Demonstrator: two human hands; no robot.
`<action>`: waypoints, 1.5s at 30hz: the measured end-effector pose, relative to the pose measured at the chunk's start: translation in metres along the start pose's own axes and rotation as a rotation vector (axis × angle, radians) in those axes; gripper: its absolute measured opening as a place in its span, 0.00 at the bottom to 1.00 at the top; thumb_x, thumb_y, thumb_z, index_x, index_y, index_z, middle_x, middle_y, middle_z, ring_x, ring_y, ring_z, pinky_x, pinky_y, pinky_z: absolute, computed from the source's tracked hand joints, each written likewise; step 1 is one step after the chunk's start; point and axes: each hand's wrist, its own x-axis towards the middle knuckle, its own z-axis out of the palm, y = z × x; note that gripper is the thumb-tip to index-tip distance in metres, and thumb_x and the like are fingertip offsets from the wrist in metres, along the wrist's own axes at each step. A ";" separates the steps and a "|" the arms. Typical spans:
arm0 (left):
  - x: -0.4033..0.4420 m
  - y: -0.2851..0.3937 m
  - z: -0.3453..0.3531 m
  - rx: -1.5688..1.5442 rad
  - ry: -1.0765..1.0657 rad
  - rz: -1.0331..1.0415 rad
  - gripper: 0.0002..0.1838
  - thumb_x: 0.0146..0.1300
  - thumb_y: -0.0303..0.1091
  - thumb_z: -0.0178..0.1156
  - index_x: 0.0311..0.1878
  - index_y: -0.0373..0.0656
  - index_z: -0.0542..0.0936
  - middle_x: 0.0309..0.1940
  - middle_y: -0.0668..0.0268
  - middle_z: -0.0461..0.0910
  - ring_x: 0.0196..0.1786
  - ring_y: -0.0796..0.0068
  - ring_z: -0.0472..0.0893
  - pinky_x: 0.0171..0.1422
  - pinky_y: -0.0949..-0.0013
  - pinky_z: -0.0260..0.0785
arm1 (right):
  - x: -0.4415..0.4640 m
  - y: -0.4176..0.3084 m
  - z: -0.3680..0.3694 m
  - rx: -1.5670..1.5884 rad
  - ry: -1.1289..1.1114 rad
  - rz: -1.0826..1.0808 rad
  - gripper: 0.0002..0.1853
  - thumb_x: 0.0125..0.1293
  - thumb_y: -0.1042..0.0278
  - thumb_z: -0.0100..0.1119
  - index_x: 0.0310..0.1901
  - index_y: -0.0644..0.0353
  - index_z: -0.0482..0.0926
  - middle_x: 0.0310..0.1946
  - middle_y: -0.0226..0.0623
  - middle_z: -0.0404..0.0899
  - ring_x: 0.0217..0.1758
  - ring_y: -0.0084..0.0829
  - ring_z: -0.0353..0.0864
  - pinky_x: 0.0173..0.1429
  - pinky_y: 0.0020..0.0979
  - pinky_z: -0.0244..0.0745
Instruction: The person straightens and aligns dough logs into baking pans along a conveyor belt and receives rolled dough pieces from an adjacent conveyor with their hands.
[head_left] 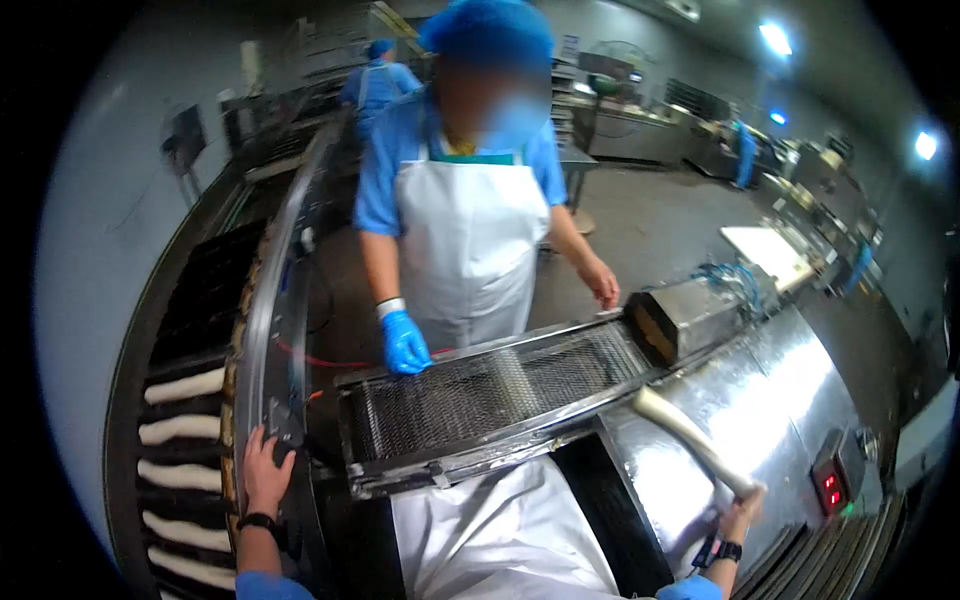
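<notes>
From far away, I am grasping one end of a long, round, pale strip of what looks like dough [690,434] with my bare right hand [742,510], and its fingers are curling around it. The strip is lying across the view of the wide, shiny, silver steel table [785,375], and its far end is pointing to the long, grey, metal mesh belt [470,400]. I cannot tell if all of it is touching the steel. My bare left hand [265,475] is holding nothing that I can see; its fingers are spreading out by the long, silver metal rail [262,340], just beside the black trays with grooves [205,300]. Five more pale strips [180,475] are lying in a row in those trays, so those five are looking done to me. The one in my right hand is not lying there, so I am thinking that one is left, and I cannot tell if more are waiting. Across the belt, a person in a white apron [470,240] is standing, with a blue-gloved hand [404,343] resting at its edge.
</notes>
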 end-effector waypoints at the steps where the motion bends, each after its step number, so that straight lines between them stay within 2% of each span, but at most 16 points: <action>1: -0.005 -0.002 0.002 0.000 0.020 0.003 0.23 0.56 0.39 0.68 0.50 0.34 0.80 0.66 0.48 0.67 0.71 0.51 0.63 0.73 0.55 0.58 | 0.015 0.004 -0.012 -0.095 0.097 0.075 0.20 0.68 0.53 0.56 0.53 0.60 0.76 0.42 0.39 0.80 0.45 0.33 0.79 0.47 0.35 0.76; 4: -0.012 0.002 -0.008 -0.022 0.043 0.046 0.23 0.56 0.40 0.69 0.50 0.35 0.80 0.65 0.49 0.68 0.71 0.51 0.64 0.72 0.55 0.59 | 0.090 0.071 -0.051 -0.513 0.026 -0.207 0.38 0.67 0.43 0.56 0.66 0.69 0.65 0.47 0.54 0.81 0.47 0.44 0.82 0.53 0.45 0.75; 8: -0.028 0.004 -0.014 -0.011 -0.026 -0.009 0.24 0.59 0.43 0.66 0.53 0.37 0.80 0.67 0.52 0.66 0.73 0.53 0.60 0.75 0.54 0.56 | 0.041 0.010 0.071 -1.320 0.181 0.013 0.47 0.63 0.37 0.57 0.69 0.73 0.59 0.52 0.63 0.77 0.54 0.53 0.78 0.61 0.46 0.71; 9: -0.035 0.003 -0.016 -0.009 -0.011 -0.023 0.24 0.59 0.43 0.66 0.53 0.37 0.80 0.67 0.52 0.66 0.73 0.53 0.60 0.75 0.54 0.56 | 0.086 0.077 0.059 -1.427 0.136 -0.253 0.53 0.59 0.33 0.57 0.69 0.76 0.56 0.58 0.68 0.71 0.61 0.56 0.72 0.66 0.46 0.66; 12: -0.040 0.002 -0.012 0.014 -0.016 0.058 0.24 0.58 0.43 0.66 0.53 0.37 0.79 0.66 0.52 0.67 0.73 0.52 0.60 0.75 0.53 0.55 | 0.043 0.041 0.111 -1.074 -0.422 -0.170 0.45 0.55 0.60 0.64 0.68 0.78 0.56 0.62 0.68 0.65 0.66 0.57 0.66 0.73 0.41 0.56; 17: -0.037 -0.003 -0.004 -0.014 0.046 0.074 0.22 0.56 0.41 0.67 0.50 0.38 0.80 0.66 0.52 0.67 0.72 0.51 0.61 0.75 0.52 0.54 | -0.006 0.043 0.156 -1.079 -0.605 -0.348 0.44 0.47 0.78 0.53 0.71 0.69 0.55 0.66 0.70 0.58 0.71 0.61 0.57 0.76 0.42 0.50; 21: -0.041 0.000 -0.016 -0.056 0.045 0.087 0.22 0.57 0.42 0.67 0.51 0.37 0.80 0.65 0.51 0.69 0.71 0.50 0.63 0.75 0.52 0.55 | -0.044 0.053 0.160 -0.642 -0.618 -0.443 0.42 0.44 0.80 0.56 0.68 0.71 0.60 0.60 0.57 0.69 0.66 0.52 0.68 0.73 0.41 0.58; 24: -0.040 0.006 -0.023 -0.081 0.022 0.040 0.23 0.59 0.44 0.65 0.52 0.38 0.80 0.65 0.50 0.68 0.71 0.51 0.63 0.75 0.52 0.53 | -0.046 0.031 0.175 -0.510 -0.827 0.382 0.28 0.49 0.80 0.55 0.56 0.69 0.70 0.48 0.45 0.73 0.50 0.36 0.75 0.54 0.33 0.73; 25: -0.043 0.005 -0.019 -0.065 0.025 0.045 0.23 0.60 0.45 0.64 0.52 0.38 0.80 0.65 0.50 0.68 0.71 0.52 0.63 0.76 0.52 0.53 | -0.058 0.012 0.177 -0.510 -0.850 0.371 0.28 0.49 0.80 0.55 0.56 0.69 0.70 0.48 0.45 0.73 0.50 0.36 0.75 0.54 0.33 0.73; 27: -0.041 0.001 -0.015 -0.055 0.037 0.039 0.23 0.60 0.45 0.64 0.53 0.38 0.80 0.65 0.50 0.68 0.71 0.52 0.63 0.76 0.52 0.53 | -0.089 -0.026 0.187 -0.303 -1.314 -0.403 0.20 0.54 0.75 0.54 0.51 0.67 0.71 0.39 0.42 0.75 0.37 0.33 0.77 0.38 0.31 0.75; 28: -0.041 0.001 -0.015 -0.072 0.039 0.052 0.23 0.60 0.46 0.63 0.53 0.39 0.80 0.66 0.51 0.68 0.71 0.52 0.62 0.76 0.53 0.52 | -0.088 -0.051 0.218 -0.085 -1.313 0.514 0.19 0.57 0.70 0.55 0.50 0.66 0.71 0.34 0.40 0.76 0.28 0.30 0.76 0.29 0.30 0.73; 31: -0.039 0.001 -0.014 -0.091 0.028 0.051 0.24 0.61 0.46 0.63 0.54 0.39 0.79 0.66 0.51 0.67 0.71 0.53 0.62 0.76 0.53 0.52 | -0.178 -0.174 0.280 -0.045 -1.363 0.372 0.23 0.48 0.76 0.58 0.49 0.70 0.71 0.28 0.39 0.75 0.21 0.27 0.73 0.21 0.30 0.71; 34: -0.040 0.005 -0.011 -0.092 0.029 0.017 0.25 0.62 0.47 0.62 0.55 0.39 0.78 0.66 0.52 0.67 0.71 0.53 0.63 0.76 0.54 0.54 | -0.247 -0.258 0.306 0.097 -1.541 0.132 0.32 0.49 0.59 0.58 0.53 0.73 0.70 0.26 0.35 0.72 0.20 0.23 0.67 0.21 0.25 0.63; 37: -0.038 0.003 -0.006 -0.096 0.037 -0.004 0.25 0.63 0.48 0.61 0.56 0.39 0.78 0.66 0.52 0.67 0.70 0.53 0.63 0.74 0.55 0.56 | -0.306 -0.297 0.347 0.373 -1.960 0.322 0.39 0.54 0.52 0.58 0.61 0.75 0.66 0.36 0.45 0.76 0.26 0.28 0.72 0.25 0.26 0.68; 40: -0.040 0.012 -0.010 -0.109 0.022 -0.026 0.26 0.63 0.48 0.60 0.57 0.39 0.78 0.66 0.53 0.67 0.70 0.54 0.64 0.73 0.56 0.58 | -0.372 -0.312 0.381 0.470 -2.301 0.538 0.38 0.56 0.64 0.59 0.67 0.72 0.61 0.60 0.60 0.71 0.48 0.40 0.81 0.48 0.34 0.77; 45: -0.050 0.037 -0.007 -0.129 0.058 -0.028 0.24 0.63 0.48 0.60 0.55 0.38 0.78 0.65 0.53 0.68 0.69 0.55 0.66 0.72 0.56 0.60 | -0.381 -0.295 0.365 0.451 -2.350 0.444 0.51 0.47 0.67 0.71 0.73 0.67 0.54 0.67 0.57 0.66 0.59 0.46 0.78 0.51 0.35 0.79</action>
